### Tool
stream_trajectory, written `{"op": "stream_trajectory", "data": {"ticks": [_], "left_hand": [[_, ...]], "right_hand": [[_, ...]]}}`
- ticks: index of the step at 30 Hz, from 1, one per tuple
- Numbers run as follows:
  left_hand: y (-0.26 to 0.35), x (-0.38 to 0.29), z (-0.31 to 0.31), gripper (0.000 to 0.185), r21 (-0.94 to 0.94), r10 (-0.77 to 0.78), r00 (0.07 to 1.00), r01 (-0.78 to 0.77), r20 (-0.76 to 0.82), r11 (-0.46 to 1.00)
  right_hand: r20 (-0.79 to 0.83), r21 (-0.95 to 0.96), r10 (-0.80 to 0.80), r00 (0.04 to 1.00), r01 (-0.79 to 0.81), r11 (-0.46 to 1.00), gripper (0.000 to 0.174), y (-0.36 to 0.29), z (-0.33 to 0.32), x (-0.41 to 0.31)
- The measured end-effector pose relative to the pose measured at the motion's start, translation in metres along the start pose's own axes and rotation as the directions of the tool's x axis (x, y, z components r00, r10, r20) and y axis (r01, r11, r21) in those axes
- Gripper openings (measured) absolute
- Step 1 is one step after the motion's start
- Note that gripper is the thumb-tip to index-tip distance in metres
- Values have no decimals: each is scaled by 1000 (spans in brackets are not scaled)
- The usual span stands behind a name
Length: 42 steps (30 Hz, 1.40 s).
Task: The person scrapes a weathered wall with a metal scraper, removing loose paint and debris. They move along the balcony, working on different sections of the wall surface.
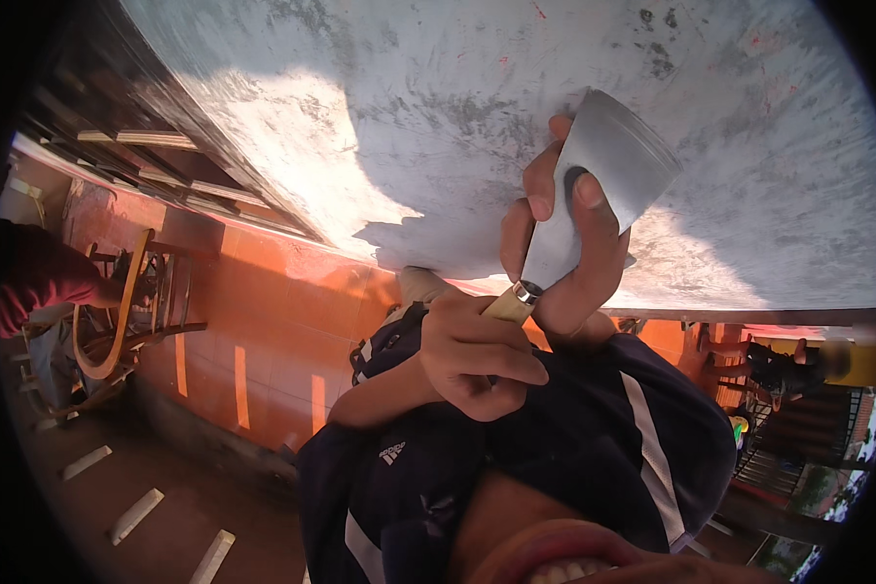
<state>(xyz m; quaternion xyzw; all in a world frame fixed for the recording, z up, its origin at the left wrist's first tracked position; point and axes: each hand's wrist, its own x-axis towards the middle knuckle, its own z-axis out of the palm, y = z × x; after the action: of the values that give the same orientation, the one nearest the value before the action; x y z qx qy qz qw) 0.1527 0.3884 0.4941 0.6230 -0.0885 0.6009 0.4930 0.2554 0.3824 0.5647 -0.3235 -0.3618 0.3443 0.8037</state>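
A broad putty knife with a metal blade [620,157] and a pale handle [509,307] is held in front of my chest. My left hand [478,354] is closed around the handle, which shows only near its shiny collar. The blade rests in my right hand [600,237], thumb on the near face and fingers curling round the left edge from behind. Beyond the blade spreads a worn grey-white surface [438,146] with dark smears and small red marks. Whether the blade touches it, I cannot tell.
Dark slatted framing [160,139] borders the surface at left. Orange floor tiles [277,299] lie below it. At far left a person in a maroon sleeve [47,281] reaches to a wooden chair frame [128,306]. Another person [781,365] appears at far right, blurred, near wooden furniture.
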Motion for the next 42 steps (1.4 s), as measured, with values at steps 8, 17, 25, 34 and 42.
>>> {"op": "stream_trajectory", "data": {"ticks": [8, 17, 25, 34, 42], "left_hand": [[1, -7, 0, 24, -72, 3, 1000, -5, -29, 997], [-2, -9, 4, 23, -195, -11, 999, 1, -52, 981], [-1, -9, -1, 26, -214, -12, 1000, 11, -4, 977], [7, -6, 4, 30, -118, -68, 996, 61, -52, 991], [7, -12, 7, 29, -47, -34, 999, 32, -43, 998]], "right_hand": [[-85, -41, 96, 992, -100, 994, 47, 0, 5, -7], [-138, -19, 178, 974, -182, 983, 45, -9, 12, -8], [-91, -21, 51, 994, -53, 998, 47, 4, 5, -9], [-78, 14, 59, 995, -58, 998, 47, 0, 8, -6], [-26, -20, 62, 998, -63, 998, 47, -3, 8, -7]]}}
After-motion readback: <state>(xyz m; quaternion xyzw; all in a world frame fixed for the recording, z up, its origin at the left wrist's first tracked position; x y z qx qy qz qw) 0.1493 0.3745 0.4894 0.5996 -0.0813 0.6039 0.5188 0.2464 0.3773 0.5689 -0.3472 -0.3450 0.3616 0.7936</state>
